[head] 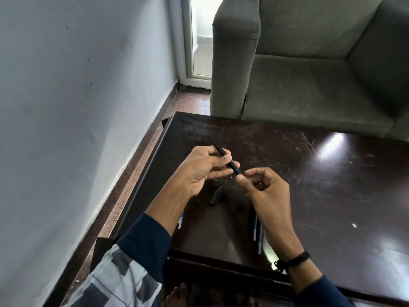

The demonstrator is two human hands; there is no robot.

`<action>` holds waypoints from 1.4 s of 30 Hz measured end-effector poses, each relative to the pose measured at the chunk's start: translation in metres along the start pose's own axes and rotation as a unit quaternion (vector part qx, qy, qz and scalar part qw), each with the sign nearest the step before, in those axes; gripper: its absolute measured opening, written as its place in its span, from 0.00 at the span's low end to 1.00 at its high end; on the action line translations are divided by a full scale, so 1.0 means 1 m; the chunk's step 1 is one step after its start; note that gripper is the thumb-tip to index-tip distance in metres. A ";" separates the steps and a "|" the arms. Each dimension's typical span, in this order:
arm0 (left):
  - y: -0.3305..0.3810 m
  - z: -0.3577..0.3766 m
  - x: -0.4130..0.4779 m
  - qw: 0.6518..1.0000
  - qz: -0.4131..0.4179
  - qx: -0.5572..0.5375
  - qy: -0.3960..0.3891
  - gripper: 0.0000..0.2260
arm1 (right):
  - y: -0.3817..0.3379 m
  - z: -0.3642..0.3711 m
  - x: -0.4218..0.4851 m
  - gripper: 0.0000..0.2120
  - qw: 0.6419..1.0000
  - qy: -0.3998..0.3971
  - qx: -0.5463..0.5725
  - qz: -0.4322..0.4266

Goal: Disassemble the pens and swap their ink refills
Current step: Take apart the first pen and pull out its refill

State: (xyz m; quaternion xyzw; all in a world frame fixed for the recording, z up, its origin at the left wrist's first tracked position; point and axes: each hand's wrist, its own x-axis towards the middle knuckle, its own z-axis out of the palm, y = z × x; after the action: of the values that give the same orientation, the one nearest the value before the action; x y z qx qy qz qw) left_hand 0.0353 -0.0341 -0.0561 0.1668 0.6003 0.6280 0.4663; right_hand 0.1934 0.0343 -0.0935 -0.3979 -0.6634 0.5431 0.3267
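A: Which pen is being worked on?

B: The black pen (225,156). It is raised above the counter (332,196) and slants from far-left down to near-right. The left grip (199,171) is clamped around its middle, thumb on top and fingers curled beneath.

A: Why hold it at the middle?

B: Probably to steady the barrel and leave the near end free for twisting or pulling. The right grip (266,187) sits at that end. Its thumb and forefinger tips are right against the pen's tip and the other fingers are curled in. I cannot tell whether they have pinched the tip or only touch it.

A: And the cap?

B: A black cap (215,196) lies on the counter just below the left grip, within easy reach. The pen looks uncapped but otherwise whole, and no refill shows.

A: Any other pens?

B: Two slim pens (256,229) lie side by side on the counter, partly hidden under the right forearm. A pale item (180,221) peeks out beneath the left forearm, too hidden to name.

A: So how far along is the swap?

B: Early, I'd say, with the barrel not yet opened
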 end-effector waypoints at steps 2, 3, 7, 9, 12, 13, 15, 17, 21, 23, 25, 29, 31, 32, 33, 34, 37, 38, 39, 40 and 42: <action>0.001 -0.001 0.000 1.000 0.002 0.002 0.000 0.08 | -0.001 0.000 -0.001 0.02 1.000 -0.001 0.016 0.011; 0.001 -0.001 0.000 1.000 0.003 0.002 0.002 0.08 | -0.001 0.000 -0.001 0.01 1.000 -0.005 0.019 0.016; 0.001 0.000 0.000 1.000 0.000 0.004 0.002 0.08 | 0.000 0.001 0.001 0.03 1.000 -0.005 -0.008 0.007; 0.001 0.000 0.000 1.000 -0.001 0.004 0.001 0.07 | 0.001 0.001 0.002 0.05 1.000 -0.003 -0.017 0.004; 0.001 0.000 -0.001 1.000 0.000 0.004 0.002 0.08 | 0.001 0.000 0.002 0.04 1.000 0.000 -0.005 0.004; 0.002 0.000 -0.001 1.000 0.001 0.004 0.002 0.08 | 0.001 0.000 0.001 0.03 1.000 0.002 0.001 0.007; 0.002 0.000 0.000 1.000 0.004 0.005 0.002 0.08 | 0.000 0.000 0.001 0.02 1.000 -0.001 0.011 0.014; 0.001 0.000 0.000 1.000 0.004 0.011 0.001 0.08 | -0.001 0.001 0.002 0.04 1.000 -0.004 0.009 0.016; -0.001 0.001 0.001 1.000 0.001 0.015 -0.004 0.06 | 0.001 0.001 0.002 0.05 1.000 -0.001 -0.024 0.003; -0.001 0.001 0.001 1.000 0.001 0.011 -0.004 0.06 | 0.001 0.001 0.002 0.05 1.000 0.000 -0.013 0.003; 0.000 0.000 0.001 1.000 0.003 0.009 -0.002 0.07 | 0.000 0.000 0.001 0.04 1.000 0.004 0.002 0.007; 0.000 0.000 0.001 1.000 0.006 0.014 -0.001 0.07 | -0.002 0.000 0.001 0.03 1.000 -0.001 0.008 0.016; -0.001 0.001 0.002 1.000 0.004 0.020 -0.003 0.06 | -0.002 0.001 0.001 0.04 1.000 -0.003 -0.016 0.006; -0.001 0.001 0.002 1.000 0.004 0.021 -0.003 0.06 | -0.001 0.001 0.001 0.05 1.000 -0.003 -0.024 0.001; -0.001 0.001 0.002 1.000 0.004 0.020 -0.003 0.05 | 0.000 0.001 0.001 0.05 1.000 -0.003 -0.025 -0.003; -0.001 0.001 0.002 1.000 0.004 0.018 -0.003 0.06 | 0.001 0.001 0.002 0.06 1.000 -0.005 -0.019 -0.005; 0.001 0.001 0.001 1.000 0.005 0.015 0.000 0.08 | 0.001 0.000 0.002 0.06 1.000 -0.001 0.001 0.003; 0.001 0.001 0.001 1.000 0.004 0.017 0.001 0.08 | 0.001 0.000 0.002 0.04 1.000 0.000 0.001 0.006; 0.001 0.001 0.001 1.000 0.004 0.019 0.002 0.07 | 0.000 0.000 0.002 0.02 1.000 -0.002 0.002 0.009; 0.001 0.001 0.001 1.000 0.004 0.022 0.001 0.07 | 0.001 -0.001 0.003 0.02 1.000 -0.004 0.003 0.011; 0.000 0.002 0.000 1.000 0.004 0.025 -0.001 0.08 | 0.000 -0.001 0.003 0.03 1.000 -0.007 -0.003 0.010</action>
State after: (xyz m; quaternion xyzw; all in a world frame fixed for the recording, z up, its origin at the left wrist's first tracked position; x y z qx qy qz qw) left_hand 0.0364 -0.0327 -0.0557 0.1816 0.6149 0.6143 0.4600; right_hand 0.1925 0.0373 -0.0937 -0.4021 -0.6633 0.5469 0.3149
